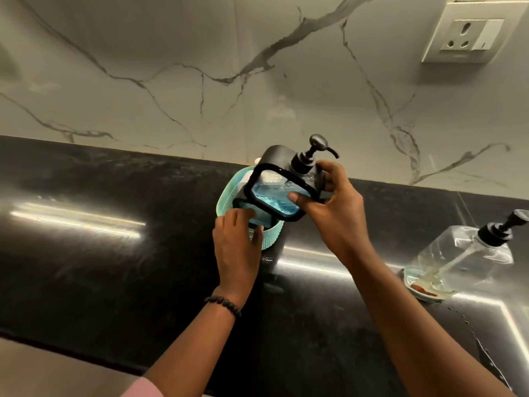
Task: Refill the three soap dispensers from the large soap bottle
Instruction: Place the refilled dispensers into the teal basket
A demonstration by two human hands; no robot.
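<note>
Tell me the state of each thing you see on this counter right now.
Black dispenser: held tilted above the basket, blue soap inside, pump on.
Basket: on the counter, left hand at its rim.
Right hand: gripping the black dispenser.
Clear dispenser: nearly empty, pump on.

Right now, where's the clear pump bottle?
Head view, far right: the clear pump bottle stands on a small dish on the black counter, apart from both hands.
</note>
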